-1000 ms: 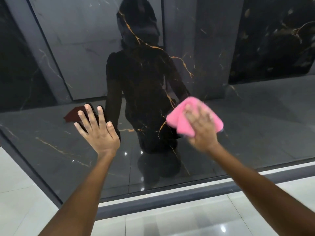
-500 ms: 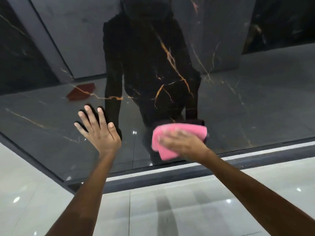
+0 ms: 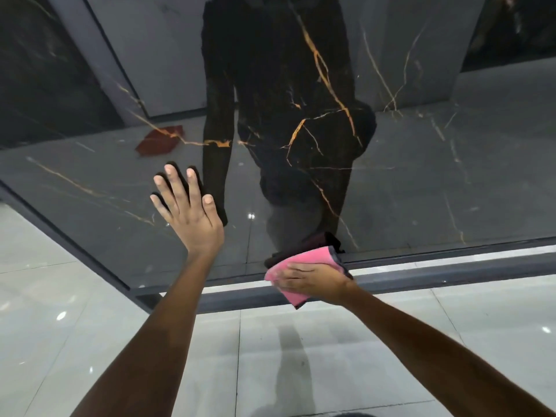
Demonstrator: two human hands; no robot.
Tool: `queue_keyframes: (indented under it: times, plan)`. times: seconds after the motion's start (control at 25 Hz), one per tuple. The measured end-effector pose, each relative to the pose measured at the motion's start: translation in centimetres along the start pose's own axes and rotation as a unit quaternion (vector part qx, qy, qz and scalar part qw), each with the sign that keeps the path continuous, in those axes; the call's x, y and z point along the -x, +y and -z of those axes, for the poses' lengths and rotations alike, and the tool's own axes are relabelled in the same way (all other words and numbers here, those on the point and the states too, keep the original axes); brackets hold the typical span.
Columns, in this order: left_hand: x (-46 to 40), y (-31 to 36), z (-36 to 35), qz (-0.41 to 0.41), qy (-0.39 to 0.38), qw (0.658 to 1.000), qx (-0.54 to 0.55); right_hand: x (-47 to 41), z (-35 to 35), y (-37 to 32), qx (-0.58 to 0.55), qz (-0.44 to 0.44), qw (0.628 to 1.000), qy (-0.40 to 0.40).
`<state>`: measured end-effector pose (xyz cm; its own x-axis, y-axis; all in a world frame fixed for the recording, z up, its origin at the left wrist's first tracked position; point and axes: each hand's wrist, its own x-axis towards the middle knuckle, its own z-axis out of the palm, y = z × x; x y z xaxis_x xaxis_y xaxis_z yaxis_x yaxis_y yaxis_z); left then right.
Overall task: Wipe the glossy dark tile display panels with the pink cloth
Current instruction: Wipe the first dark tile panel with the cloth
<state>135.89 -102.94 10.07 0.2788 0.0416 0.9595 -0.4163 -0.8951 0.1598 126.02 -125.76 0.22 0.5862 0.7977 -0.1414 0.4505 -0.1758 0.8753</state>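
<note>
Pressing the pink cloth [image 3: 304, 267] flat with my right hand [image 3: 313, 281], fingers stretched leftward across the bunched fabric, I have it against the very bottom strip of the glossy dark tile panel [image 3: 421, 176], where the glass-like face meets the grey base rail [image 3: 451, 270]. One corner of the cloth hangs over that rail. My left hand [image 3: 191, 212] holds nothing; its palm is planted flat on the panel with fingers spread, up and to the left of the cloth, well apart from it. What matters for my next stroke, as I judge it, is that nearly all of the panel lies above and to either side of the cloth, and none below it. The panel's bottom edge runs left to right under my right hand, so that hand, already on the cloth, can only sweep sideways along the edge or climb.
</note>
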Motion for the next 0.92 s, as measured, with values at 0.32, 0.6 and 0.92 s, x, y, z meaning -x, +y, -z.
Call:
queue_keyframes:
  times: [0.32, 0.6, 0.92]
  plan:
    - [1.0, -0.5, -0.6, -0.021, 0.025, 0.999, -0.016, 0.2, -0.5, 3.8, -0.076, -0.169, 0.968, 0.169]
    - [0.8, 1.1, 0.0, 0.033, -0.007, 0.999, -0.01, 4.4, -0.9, 8.6, -0.077, -0.326, 0.904, 0.266]
    - [0.8, 15.5, -1.2, -0.026, -0.095, 0.986, 0.138, 10.1, -4.6, 1.9, -0.091, -0.168, 0.974, 0.123]
